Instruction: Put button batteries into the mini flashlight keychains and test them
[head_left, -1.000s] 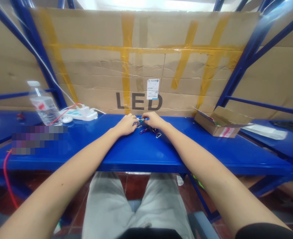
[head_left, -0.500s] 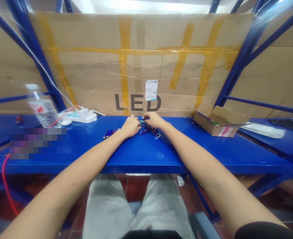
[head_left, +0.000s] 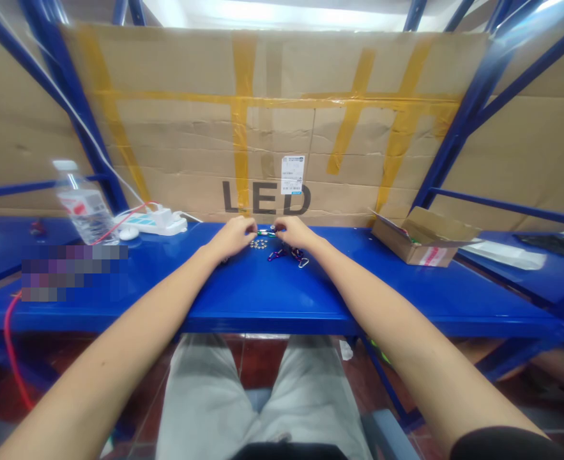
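Two bare hands work close together over a blue counter point(head_left: 262, 291). The left hand point(head_left: 239, 234) has its fingers bent, and its grip is narrow. Its fingertips hold the left end of a small green and silver thing point(head_left: 265, 234). The right hand point(head_left: 294, 231) has a narrow grip too, with finger and thumb pinching the right end of the same thing. So the green and silver thing is in the gap between the two hands, near the far edge of the counter. It is too small to tell just what it is.

Just on the near side of it, a little bunch of small shiny bits point(head_left: 259, 244) lies on the counter. To the right of them, near the right wrist, is a small pile of purple and dark clips point(head_left: 282, 254). A silver clip point(head_left: 303, 262) sits at the near right side of that pile. Something small point(head_left: 224, 260) peeks out by the left wrist, but most of it is hidden.

Far to the left, a clear bottle point(head_left: 84, 207) with a white cap stands by a white power strip point(head_left: 154, 222). To the right, an open cardboard box point(head_left: 425, 236) sits on the counter. At the far side is a big cardboard sheet point(head_left: 190, 153) with yellow tape and the letters LED.
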A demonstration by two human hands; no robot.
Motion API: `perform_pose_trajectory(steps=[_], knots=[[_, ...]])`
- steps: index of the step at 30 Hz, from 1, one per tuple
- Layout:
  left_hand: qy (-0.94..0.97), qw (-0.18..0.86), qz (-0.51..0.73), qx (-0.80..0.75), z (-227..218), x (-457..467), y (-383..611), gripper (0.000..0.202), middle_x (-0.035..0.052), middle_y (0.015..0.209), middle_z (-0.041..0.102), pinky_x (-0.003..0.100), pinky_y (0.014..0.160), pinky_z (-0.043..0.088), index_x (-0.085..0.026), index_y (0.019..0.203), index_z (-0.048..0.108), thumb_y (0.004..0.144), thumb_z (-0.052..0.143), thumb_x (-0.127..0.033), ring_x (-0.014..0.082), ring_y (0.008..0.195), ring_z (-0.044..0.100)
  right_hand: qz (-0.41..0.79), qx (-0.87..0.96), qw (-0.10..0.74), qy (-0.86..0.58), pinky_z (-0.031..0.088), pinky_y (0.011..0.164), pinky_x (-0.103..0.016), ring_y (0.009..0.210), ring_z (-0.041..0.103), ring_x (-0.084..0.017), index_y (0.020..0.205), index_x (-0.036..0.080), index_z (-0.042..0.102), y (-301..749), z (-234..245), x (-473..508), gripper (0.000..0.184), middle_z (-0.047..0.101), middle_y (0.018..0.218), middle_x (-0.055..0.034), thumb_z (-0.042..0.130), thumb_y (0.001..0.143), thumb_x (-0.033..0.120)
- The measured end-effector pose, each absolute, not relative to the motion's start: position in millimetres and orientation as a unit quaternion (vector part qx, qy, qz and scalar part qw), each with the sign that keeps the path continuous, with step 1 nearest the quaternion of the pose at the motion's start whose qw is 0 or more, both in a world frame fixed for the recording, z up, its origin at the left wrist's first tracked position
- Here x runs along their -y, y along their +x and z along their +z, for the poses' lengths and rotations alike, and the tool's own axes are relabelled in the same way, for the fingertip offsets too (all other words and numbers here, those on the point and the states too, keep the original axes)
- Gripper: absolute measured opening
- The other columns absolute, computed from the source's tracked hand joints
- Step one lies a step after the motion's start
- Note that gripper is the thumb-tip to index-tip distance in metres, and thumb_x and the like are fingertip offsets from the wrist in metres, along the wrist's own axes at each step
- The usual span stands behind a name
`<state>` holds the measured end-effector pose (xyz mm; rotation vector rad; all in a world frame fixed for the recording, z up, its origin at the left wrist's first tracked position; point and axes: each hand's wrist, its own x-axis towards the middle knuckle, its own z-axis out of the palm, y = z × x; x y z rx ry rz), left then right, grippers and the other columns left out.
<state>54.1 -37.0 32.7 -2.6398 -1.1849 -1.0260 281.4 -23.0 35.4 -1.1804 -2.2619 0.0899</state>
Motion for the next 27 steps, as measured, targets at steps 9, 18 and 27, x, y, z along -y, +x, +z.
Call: perform_pose_trajectory(steps=[9, 18, 27], knots=[[-0.852, 0.028, -0.381, 0.357, 38, 41, 60, 0.002, 0.0025, 0.081, 0.071, 0.032, 0.075, 0.049, -0.018, 0.084, 0.071, 0.084, 0.073, -0.019, 0.018, 0.078, 0.063, 0.075, 0.872, 0.277, -0.397, 0.046, 0.081, -0.026, 0.089, 0.066, -0.018, 0.098, 0.015, 0.075, 273, 33, 28, 0.025, 0.076, 0.099, -0.007, 0.062, 0.08, 0.003], [-0.869, 0.145, -0.4, 0.252, 25, 39, 72, 0.009, 0.0068, 0.094, 0.066, 0.034, 0.083, 0.05, -0.02, 0.097, 0.071, 0.094, 0.064, -0.025, 0.02, 0.092, 0.06, 0.119, 0.863, 0.345, -0.35, 0.045, 0.076, -0.027, 0.083, 0.064, -0.017, 0.083, 0.012, 0.072, 268, 34, 27, 0.006, 0.074, 0.086, -0.0051, 0.066, 0.082, 0.013], [-0.86, 0.144, -0.415, 0.258, 24, 37, 71, 0.01, 0.0062, 0.094, 0.064, 0.032, 0.08, 0.051, -0.02, 0.099, 0.072, 0.093, 0.065, -0.023, 0.0185, 0.089, 0.061, 0.178, 0.846, 0.385, -0.323, 0.05, 0.078, -0.029, 0.086, 0.069, -0.02, 0.086, 0.014, 0.076, 268, 30, 19, 0.009, 0.077, 0.087, -0.005, 0.072, 0.08, 0.019]])
